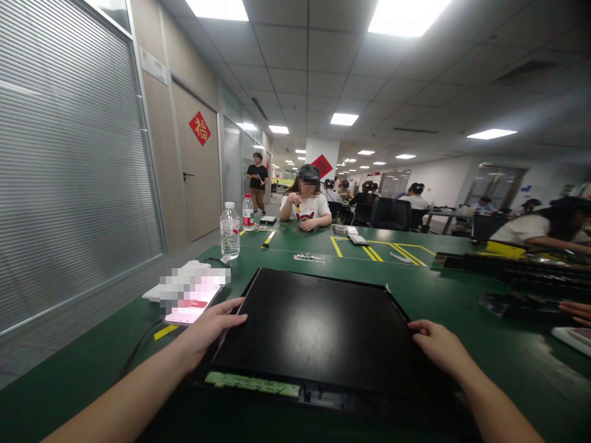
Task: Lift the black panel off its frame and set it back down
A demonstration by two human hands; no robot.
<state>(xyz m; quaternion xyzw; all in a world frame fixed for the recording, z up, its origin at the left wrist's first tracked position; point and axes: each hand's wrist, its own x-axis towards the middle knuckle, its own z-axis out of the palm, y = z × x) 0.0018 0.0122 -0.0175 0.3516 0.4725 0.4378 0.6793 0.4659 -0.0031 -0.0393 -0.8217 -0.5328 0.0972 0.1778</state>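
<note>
A large flat black panel (318, 326) lies on the green table (443, 295) right in front of me, with a green circuit strip (252, 383) along its near edge. My left hand (210, 326) rests at the panel's left edge, fingers stretched toward it and touching it. My right hand (438, 344) grips the right edge, its fingers curled over the rim.
A phone (191, 304) with a cable lies left of the panel. Two water bottles (229, 231) stand further back. A seated person (305, 206) faces me across the table. Black trays (530, 271) and another person's fingers (577, 311) are at the right.
</note>
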